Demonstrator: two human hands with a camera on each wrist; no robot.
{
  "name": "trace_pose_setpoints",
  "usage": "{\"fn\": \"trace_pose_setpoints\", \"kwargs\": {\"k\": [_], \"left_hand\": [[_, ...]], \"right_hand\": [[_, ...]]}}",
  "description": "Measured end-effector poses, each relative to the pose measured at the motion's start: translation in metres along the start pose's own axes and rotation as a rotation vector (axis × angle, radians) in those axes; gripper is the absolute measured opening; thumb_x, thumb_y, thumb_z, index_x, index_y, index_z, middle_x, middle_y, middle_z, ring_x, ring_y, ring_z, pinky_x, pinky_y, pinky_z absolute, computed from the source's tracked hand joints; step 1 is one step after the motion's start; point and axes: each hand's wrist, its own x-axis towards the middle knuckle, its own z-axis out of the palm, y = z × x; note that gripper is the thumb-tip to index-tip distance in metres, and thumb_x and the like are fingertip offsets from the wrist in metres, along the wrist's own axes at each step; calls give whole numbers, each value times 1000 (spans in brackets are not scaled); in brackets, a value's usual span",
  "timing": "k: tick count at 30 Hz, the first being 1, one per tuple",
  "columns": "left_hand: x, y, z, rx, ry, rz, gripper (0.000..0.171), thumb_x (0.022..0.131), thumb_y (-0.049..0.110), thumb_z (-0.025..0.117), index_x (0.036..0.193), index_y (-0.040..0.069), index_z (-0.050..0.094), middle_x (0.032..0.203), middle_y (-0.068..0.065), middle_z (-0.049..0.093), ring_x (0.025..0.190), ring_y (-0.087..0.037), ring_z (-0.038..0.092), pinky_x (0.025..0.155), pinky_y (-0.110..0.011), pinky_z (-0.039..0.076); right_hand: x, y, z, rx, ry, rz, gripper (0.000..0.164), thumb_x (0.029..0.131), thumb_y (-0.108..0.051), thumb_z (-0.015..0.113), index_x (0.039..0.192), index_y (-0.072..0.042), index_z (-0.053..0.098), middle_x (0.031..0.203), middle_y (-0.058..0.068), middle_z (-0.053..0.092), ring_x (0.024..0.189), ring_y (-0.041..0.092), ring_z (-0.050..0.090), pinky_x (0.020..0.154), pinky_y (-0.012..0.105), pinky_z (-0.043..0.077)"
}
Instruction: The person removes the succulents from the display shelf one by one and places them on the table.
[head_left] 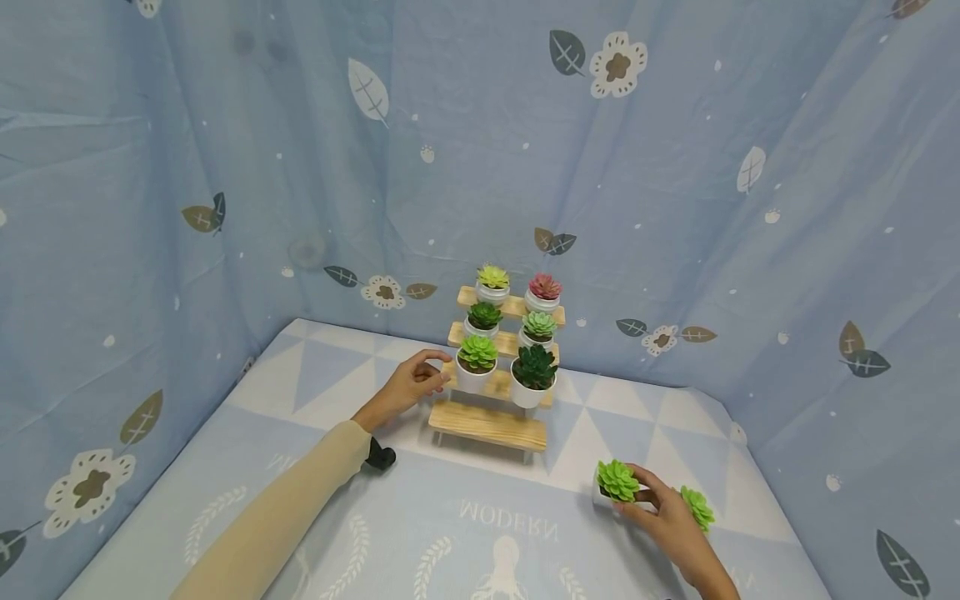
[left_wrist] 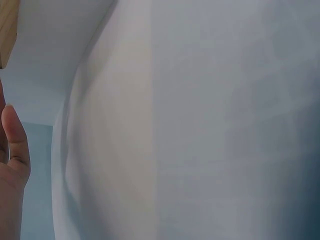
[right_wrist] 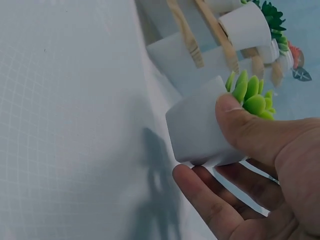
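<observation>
Between thumb and fingers, my right hand [head_left: 671,525] holds a small potted succulent. Its white pot [right_wrist: 197,125] is tilted in the right wrist view, with bright green leaves [head_left: 618,481] on top. Beyond that hand, another bright green succulent [head_left: 697,508] is partly hidden. My left hand [head_left: 411,385] is at the left end of a tiered wooden stand [head_left: 487,423], fingers loosely bent, fingertips right by the third step. In the left wrist view, its thumb [left_wrist: 15,132] shows below a wooden plank [left_wrist: 7,30]. The stand's lowest step is bare.
Potted succulents fill the stand's upper three steps in pairs, including a red one [head_left: 544,287] and a dark green one [head_left: 534,367]. A small black object [head_left: 381,455] lies by the left sleeve. Patterned curtains [head_left: 480,167] enclose the cloth-covered table [head_left: 420,517].
</observation>
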Motion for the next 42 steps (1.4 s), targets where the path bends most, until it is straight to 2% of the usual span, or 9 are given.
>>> {"fn": "trace_pose_setpoints", "kwargs": {"k": [3,7,16,22,28,31,38,40,42], "left_hand": [[-3,11,2,-13,-6,1,44,106,12,61,145,-3,49,105,-27,65,102,-62,55,92,-71,44],[-8,22,3,-23,-8,14,44,106,12,61,144,-4,49,106,-29,64,102,-63,55,91,-71,45],[-8,21,3,-39,-15,8,44,106,13,61,145,-2,49,109,-33,62,103,-64,54,92,-73,43],[-8,21,3,-25,-12,4,45,106,13,62,145,-2,49,108,-29,64,102,-62,56,92,-73,43],[-9,23,3,-26,-6,6,42,106,12,61,144,-1,50,106,-27,65,101,-60,57,92,-74,43],[-8,23,4,-24,-3,5,42,106,11,61,144,-1,50,106,-29,64,101,-60,57,92,-74,43],[-9,26,4,-24,-5,-6,40,106,11,61,144,1,51,109,-34,63,101,-59,58,93,-74,43],[-10,26,4,-20,-4,-5,40,106,11,60,144,1,51,109,-32,63,101,-59,58,92,-73,43],[-10,26,4,-16,-4,-3,40,106,11,60,144,1,51,108,-30,64,101,-59,58,92,-73,43]], "right_hand": [[-1,-1,-1,-19,-8,-10,77,88,-31,84,153,-12,47,140,14,58,112,25,62,80,38,56],[-3,-3,-3,-60,-13,-16,76,88,-26,84,152,-10,48,138,17,59,110,25,64,77,37,56],[-9,-7,-7,-102,-36,37,79,87,-25,84,153,-8,46,146,25,51,116,35,62,77,42,59],[-9,-7,-7,-126,-46,52,80,87,-27,84,154,-7,45,148,27,49,118,38,61,78,42,59],[-8,-5,-7,-116,-43,72,78,87,-26,84,153,-7,46,134,17,61,112,32,65,77,42,59],[-8,-4,-7,-122,-41,73,78,87,-27,84,153,-7,47,131,15,63,112,32,65,77,43,59],[-9,-3,-7,-132,-54,69,72,91,-17,79,154,-6,45,117,7,68,93,19,68,72,38,56],[-10,-4,-8,-133,-74,56,71,93,-15,77,155,-5,43,112,8,69,90,20,68,71,38,55],[-11,-2,-9,-124,-84,47,71,93,-14,77,155,-4,43,115,12,68,88,20,68,71,37,55]]}}
